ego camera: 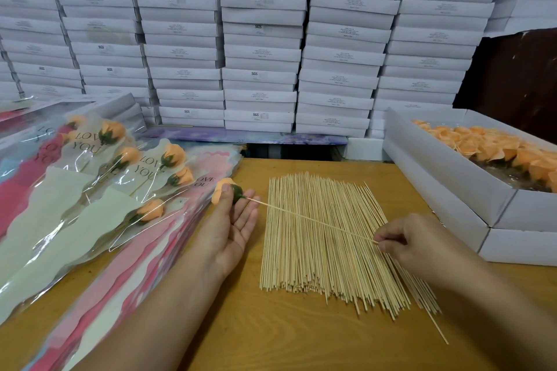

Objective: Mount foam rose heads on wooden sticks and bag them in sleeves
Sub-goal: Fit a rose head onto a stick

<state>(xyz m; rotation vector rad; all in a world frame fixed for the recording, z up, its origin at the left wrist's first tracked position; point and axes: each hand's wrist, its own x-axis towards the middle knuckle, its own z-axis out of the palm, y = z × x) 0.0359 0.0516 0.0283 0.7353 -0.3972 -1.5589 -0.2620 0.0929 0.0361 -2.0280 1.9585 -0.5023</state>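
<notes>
L hand [233, 224]: palm up over the table, fingers mostly straight; thumb + fingertips pinch the rose head at its far end.
Rose head [223, 190]: orange foam w/ green base, right at L fingertips, green end facing R toward the stick.
Stick [316, 221]: one thin wooden skewer, runs diagonally btwn both hands; far tip meets the green base, near end in R fingers. Can't tell how deep the tip sits.
R hand [404, 238]: knuckles up, fingers curled, thumb + forefinger pinching the skewer's near end.
Stick pile [325, 238]: big loose bundle of skewers flat on the table, btwn the two hands & under the held stick; R hand hovers over its R edge. One stray skewer pokes out toward the person, below R wrist.
Table [271, 334]: tan wood, under both forearms.
Bagged roses [120, 178]: finished orange roses in clear sleeves printed "LOVE YOU", fanned out just L of L hand, some overlapping.
Empty sleeves [144, 265]: pink/white stack under & beside L forearm.
Rose box [446, 178]: white open tray beyond R hand, to its R, packed w/ loose orange heads [488, 144].
Back wall [262, 39]: stacked white flat boxes, well beyond both hands.
</notes>
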